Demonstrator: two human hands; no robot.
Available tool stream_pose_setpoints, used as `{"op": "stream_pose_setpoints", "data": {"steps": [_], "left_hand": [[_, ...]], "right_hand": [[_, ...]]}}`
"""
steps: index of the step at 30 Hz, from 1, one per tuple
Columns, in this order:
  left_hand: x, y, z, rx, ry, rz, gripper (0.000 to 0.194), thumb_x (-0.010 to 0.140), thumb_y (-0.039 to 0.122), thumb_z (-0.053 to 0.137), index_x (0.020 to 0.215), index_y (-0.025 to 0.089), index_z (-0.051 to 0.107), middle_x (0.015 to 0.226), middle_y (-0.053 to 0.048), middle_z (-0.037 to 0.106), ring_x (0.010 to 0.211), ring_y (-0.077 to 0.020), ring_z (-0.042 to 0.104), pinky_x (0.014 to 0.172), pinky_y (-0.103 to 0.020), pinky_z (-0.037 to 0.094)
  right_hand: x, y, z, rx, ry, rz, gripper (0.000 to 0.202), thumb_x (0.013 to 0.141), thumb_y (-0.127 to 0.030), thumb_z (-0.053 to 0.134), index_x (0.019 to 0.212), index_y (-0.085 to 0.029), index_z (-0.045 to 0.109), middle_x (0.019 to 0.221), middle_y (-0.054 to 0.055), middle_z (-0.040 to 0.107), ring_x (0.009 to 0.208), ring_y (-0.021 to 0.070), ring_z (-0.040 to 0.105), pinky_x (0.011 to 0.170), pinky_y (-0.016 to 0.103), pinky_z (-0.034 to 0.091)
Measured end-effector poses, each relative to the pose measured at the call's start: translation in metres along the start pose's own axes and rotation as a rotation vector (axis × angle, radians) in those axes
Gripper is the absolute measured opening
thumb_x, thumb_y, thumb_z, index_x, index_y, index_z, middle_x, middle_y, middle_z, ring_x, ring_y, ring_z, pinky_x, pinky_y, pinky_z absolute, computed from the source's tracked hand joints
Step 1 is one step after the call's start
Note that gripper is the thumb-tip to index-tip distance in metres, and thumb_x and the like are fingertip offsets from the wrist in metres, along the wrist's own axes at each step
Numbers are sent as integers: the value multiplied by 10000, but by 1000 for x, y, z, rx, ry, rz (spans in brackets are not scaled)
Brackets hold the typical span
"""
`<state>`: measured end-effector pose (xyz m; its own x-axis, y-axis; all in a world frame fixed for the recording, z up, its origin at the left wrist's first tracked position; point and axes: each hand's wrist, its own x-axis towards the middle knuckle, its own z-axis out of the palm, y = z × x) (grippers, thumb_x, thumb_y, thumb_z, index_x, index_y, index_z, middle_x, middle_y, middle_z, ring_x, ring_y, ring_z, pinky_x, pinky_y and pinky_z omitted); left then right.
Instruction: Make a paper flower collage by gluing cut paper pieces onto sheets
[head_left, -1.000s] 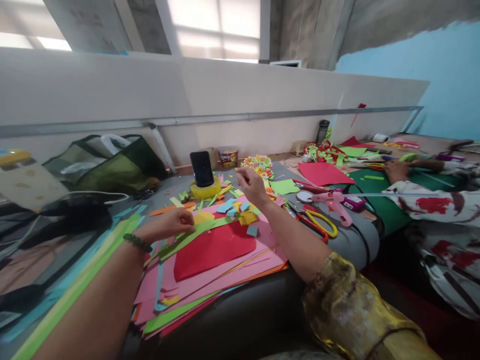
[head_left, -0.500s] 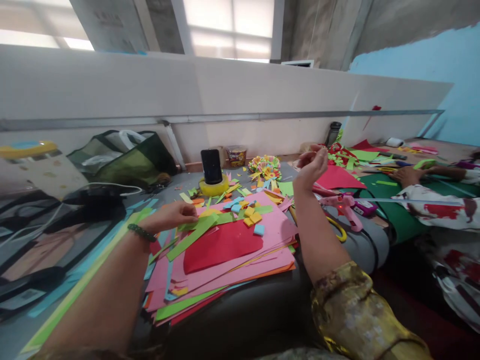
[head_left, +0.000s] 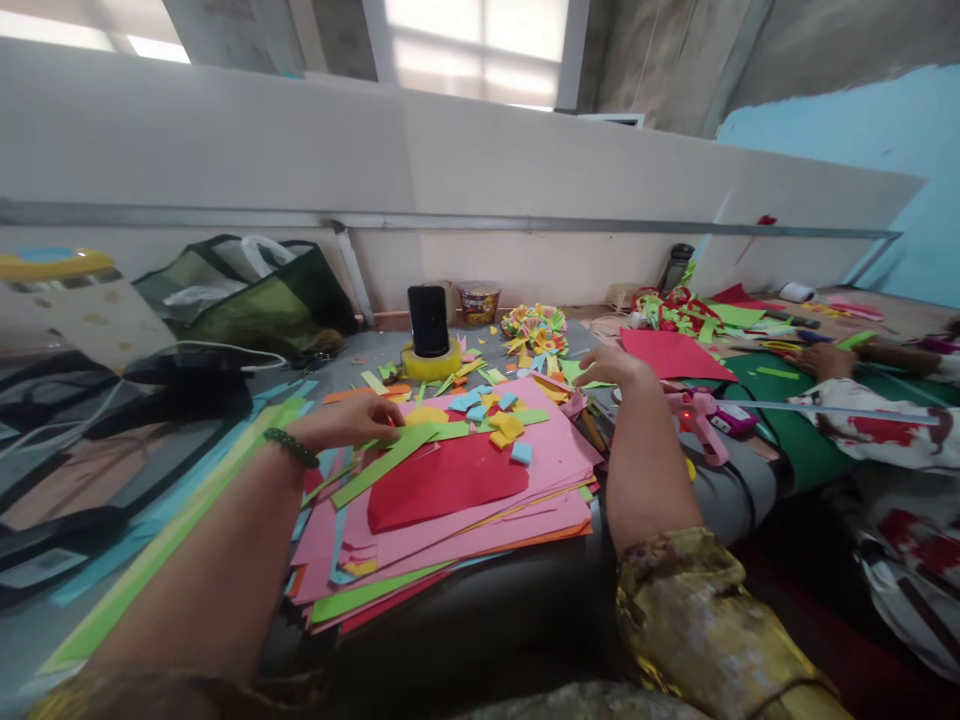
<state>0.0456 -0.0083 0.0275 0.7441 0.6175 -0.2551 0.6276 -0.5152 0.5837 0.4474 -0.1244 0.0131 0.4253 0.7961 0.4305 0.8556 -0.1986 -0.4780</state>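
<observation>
When read from left to right, begins at the left edge, above the middle, with a white container with a yellow lid [head_left: 79,310]. Continues, at lower left, with long light-green paper strips [head_left: 169,545] running diagonally; includes, above them, a dark-green mesh bag [head_left: 300,310]. Left of center, shows the left hand [head_left: 375,420], with a dark-green beaded bracelet [head_left: 291,447] at the wrist. Has its fingers curled together beside a bright-green paper strip [head_left: 386,465]; cannot be told whether gripping it. Just above center, includes an upright black phone [head_left: 429,322] at a yellow roll of tape [head_left: 433,361], with a printed tub [head_left: 478,302] to the right. Spreads across the center and lower center as a layered stack of pink paper sheets [head_left: 559,455], topped by a red paper sheet [head_left: 450,480], the green strip and small yellow and blue paper pieces [head_left: 506,430]. Beyond the stack, holds a multicolored cluster of folded paper [head_left: 536,322]. Right of center, shows the right hand [head_left: 619,368], open, with loosely bent fingers near the stack's upper right corner. Farther right, includes a pink glue gun [head_left: 701,428] with a red light and, at the right, another person's hand [head_left: 825,360] by a green mat [head_left: 802,430].
</observation>
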Motion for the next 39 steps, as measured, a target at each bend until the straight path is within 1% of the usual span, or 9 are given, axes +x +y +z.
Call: {"op": "stream_pose_setpoints", "data": {"steps": [4,10,15,18,21,23,30,35,39], "left_hand": [[1,-2,0,-3,-4,8,252,547,474,629,625,237,663,592,-4,653,563,-191,578,557,-270,414],[-3,4,1,-11,24,3,267,529,483,620,624,235,652,581,5,634,552,-175,544,555,-265,401],[-4,7,1,5,44,-13,272,518,481,609,634,238,649,593,3,635,570,-179,539,566,-267,394],[-3,6,1,-6,20,-36,285,518,487,602,645,235,641,611,-6,641,582,-192,562,575,-276,409],[-3,4,1,5,9,-30,292,528,491,596,658,233,638,612,-8,642,587,-200,577,570,-280,413],[-2,3,1,26,18,-10,303,538,497,588,669,229,640,616,-9,643,598,-199,577,574,-278,416],[-2,0,0,102,-20,-12,342,575,507,556,737,219,641,691,-22,676,660,-215,617,622,-285,447],[-3,1,1,72,-33,-34,329,583,501,554,746,223,620,609,-8,635,597,-206,588,573,-278,418],[-3,2,2,71,23,-19,299,568,475,572,713,220,629,618,-5,632,615,-198,573,577,-267,404]], "right_hand": [[-5,4,9,-71,-276,16,365,452,-251,905,394,-227,545,372,-75,459,411,113,444,430,264,368],[3,1,9,-134,-434,-26,309,921,-376,652,706,-155,630,601,-51,598,493,70,520,500,214,468],[2,-5,3,-177,-518,-1,338,631,-237,892,489,-193,590,466,-50,542,487,112,513,485,252,439],[-1,-10,6,-219,-573,88,182,789,-311,798,760,-162,697,745,-1,683,654,136,623,609,275,537],[-2,-16,5,-281,-566,203,265,959,-355,603,1143,-169,646,1153,69,662,951,191,659,814,376,575],[-1,-19,1,-330,-530,281,282,969,-354,585,1210,-212,623,1263,81,618,1051,214,635,881,400,558],[-7,-42,-10,-443,-411,384,335,951,-348,616,1239,-177,603,1250,92,621,1058,228,638,883,436,557],[-11,-72,8,-422,-368,246,293,957,-335,608,1211,-190,624,1276,91,616,1113,234,618,933,444,533],[-13,-79,28,-388,-399,261,311,950,-341,619,1217,-181,617,1252,91,624,1077,228,632,904,439,547]]}}
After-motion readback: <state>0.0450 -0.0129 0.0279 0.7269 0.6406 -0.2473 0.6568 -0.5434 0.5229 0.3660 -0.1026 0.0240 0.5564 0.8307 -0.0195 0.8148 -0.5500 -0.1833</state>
